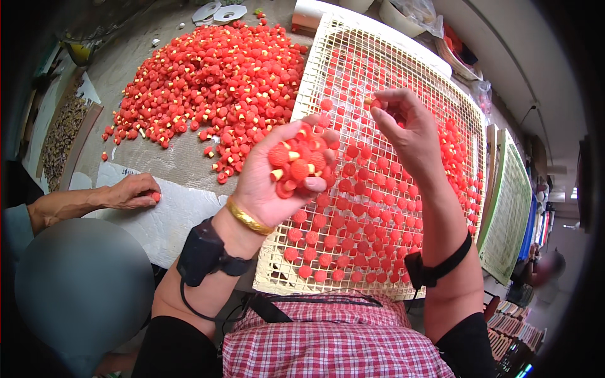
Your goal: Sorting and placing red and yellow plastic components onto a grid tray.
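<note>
My left hand (259, 173) is palm up, with its fingers curled around a handful of red mushroom-shaped pieces (300, 169) that have short yellow stems. Over the far middle of a cream plastic grid tray (267, 277), my right hand (413, 135) pinches one small red piece (375, 103) between thumb and forefinger. Red round caps (331, 241) sit in spaced rows on the tray's mesh below both hands. More of these pieces (450, 151) crowd together along the tray's right side, partly behind my right forearm.
A large heap of red pieces (214, 82) lies on the table, left of the tray. Another person's hand (135, 192) rests on a white board (142, 227) with a red piece at its fingertips. A green-edged grid frame (507, 208) leans at the right.
</note>
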{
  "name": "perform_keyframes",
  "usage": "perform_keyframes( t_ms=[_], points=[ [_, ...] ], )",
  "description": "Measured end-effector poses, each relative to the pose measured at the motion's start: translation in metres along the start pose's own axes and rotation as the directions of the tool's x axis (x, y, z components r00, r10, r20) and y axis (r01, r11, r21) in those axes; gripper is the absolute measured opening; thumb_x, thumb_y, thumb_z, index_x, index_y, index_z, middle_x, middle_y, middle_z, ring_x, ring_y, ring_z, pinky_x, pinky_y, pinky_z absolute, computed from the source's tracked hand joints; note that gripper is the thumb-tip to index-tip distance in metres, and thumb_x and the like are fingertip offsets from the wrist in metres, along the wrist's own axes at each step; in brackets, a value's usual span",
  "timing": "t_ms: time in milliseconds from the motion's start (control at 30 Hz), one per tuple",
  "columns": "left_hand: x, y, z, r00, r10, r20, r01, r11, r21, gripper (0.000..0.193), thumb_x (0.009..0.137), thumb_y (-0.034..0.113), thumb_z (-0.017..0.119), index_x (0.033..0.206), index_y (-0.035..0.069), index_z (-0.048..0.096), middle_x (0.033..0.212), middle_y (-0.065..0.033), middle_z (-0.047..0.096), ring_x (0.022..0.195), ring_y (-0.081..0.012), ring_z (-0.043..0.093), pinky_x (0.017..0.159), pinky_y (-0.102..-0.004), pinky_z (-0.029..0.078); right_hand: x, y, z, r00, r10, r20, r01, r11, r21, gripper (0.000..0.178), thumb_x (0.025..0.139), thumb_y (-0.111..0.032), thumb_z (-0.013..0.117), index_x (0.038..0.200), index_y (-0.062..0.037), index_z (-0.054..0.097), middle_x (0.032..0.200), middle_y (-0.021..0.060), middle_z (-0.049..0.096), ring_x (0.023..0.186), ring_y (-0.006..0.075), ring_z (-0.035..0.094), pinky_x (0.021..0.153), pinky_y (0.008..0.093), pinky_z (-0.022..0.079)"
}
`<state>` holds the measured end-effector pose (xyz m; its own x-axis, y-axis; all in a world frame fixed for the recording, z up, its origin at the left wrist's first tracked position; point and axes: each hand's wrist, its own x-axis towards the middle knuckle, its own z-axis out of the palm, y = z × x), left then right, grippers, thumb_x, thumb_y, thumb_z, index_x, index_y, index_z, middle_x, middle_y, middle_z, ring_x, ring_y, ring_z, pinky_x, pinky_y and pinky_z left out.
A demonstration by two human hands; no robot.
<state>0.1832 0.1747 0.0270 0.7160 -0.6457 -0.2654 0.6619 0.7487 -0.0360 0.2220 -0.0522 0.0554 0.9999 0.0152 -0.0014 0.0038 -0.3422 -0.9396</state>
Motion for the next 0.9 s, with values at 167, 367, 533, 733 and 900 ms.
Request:
perform_keyframes(
  t_ms=[167, 367, 533, 733, 900],
  points=[
    [-0.013, 0.010, -0.011, 0.996, 0.084, -0.024, -0.083, 0.995, 0.052, 0.034, 0.100, 0.027, 0.052, 0.130, 0.011, 0.052, 0.124, -0.0155, 0.056, 0.100, -0.0219, 0.058, 0.057, -0.0282, 0.050, 0.000, 0.029, -0.002, 0.992, -0.047, 0.118, 0.087, 0.926, -0.367, 0.018, 0.090, -0.010, 0.071, 0.106, -0.0032, 0.066, 0.089, 0.0028, 0.063, 0.078, 0.0106, 0.056, 0.070, 0.0277, 0.050],
    [-0.019, 0.013, -0.022, 0.995, 0.098, -0.004, -0.098, 0.994, 0.054, 0.036, 0.100, 0.028, 0.051, 0.131, 0.010, 0.050, 0.124, -0.0152, 0.057, 0.100, -0.0230, 0.059, 0.058, -0.0292, 0.050, 0.002, 0.024, 0.018, 0.986, -0.032, 0.162, 0.104, 0.884, -0.456, 0.022, 0.087, -0.011, 0.072, 0.106, -0.0011, 0.065, 0.093, 0.0116, 0.066, 0.086, 0.0219, 0.064, 0.078, 0.0341, 0.052],
    [-0.021, 0.007, -0.015, 0.996, 0.083, -0.044, -0.080, 0.995, 0.058, 0.037, 0.101, 0.027, 0.048, 0.134, 0.010, 0.048, 0.124, -0.0155, 0.057, 0.098, -0.0231, 0.058, 0.056, -0.0282, 0.049, 0.005, 0.036, 0.023, 0.965, -0.123, 0.232, 0.229, 0.826, -0.515, 0.023, 0.087, -0.012, 0.071, 0.107, -0.0015, 0.065, 0.097, 0.0131, 0.066, 0.092, 0.0282, 0.066, 0.080, 0.0374, 0.053],
    [-0.017, -0.001, -0.011, 1.000, -0.007, -0.020, 0.008, 0.999, 0.054, 0.039, 0.102, 0.029, 0.047, 0.135, 0.008, 0.048, 0.124, -0.0158, 0.057, 0.096, -0.0232, 0.060, 0.054, -0.0276, 0.048, -0.002, 0.011, 0.023, 0.971, -0.142, 0.193, 0.216, 0.869, -0.446, 0.025, 0.088, -0.016, 0.073, 0.110, -0.0050, 0.067, 0.097, 0.0087, 0.064, 0.092, 0.0232, 0.065, 0.080, 0.0370, 0.051],
    [-0.012, -0.014, -0.014, 0.997, -0.073, -0.037, 0.076, 0.993, 0.094, 0.036, 0.104, 0.032, 0.045, 0.132, 0.009, 0.050, 0.113, -0.0093, 0.062, 0.098, -0.0258, 0.061, 0.054, -0.0284, 0.047, -0.023, -0.019, 0.023, 0.893, -0.190, 0.408, 0.254, 0.961, -0.108, 0.028, 0.088, -0.020, 0.076, 0.112, -0.0083, 0.069, 0.099, 0.0031, 0.067, 0.091, 0.0132, 0.063, 0.081, 0.0297, 0.047]
  ],
)
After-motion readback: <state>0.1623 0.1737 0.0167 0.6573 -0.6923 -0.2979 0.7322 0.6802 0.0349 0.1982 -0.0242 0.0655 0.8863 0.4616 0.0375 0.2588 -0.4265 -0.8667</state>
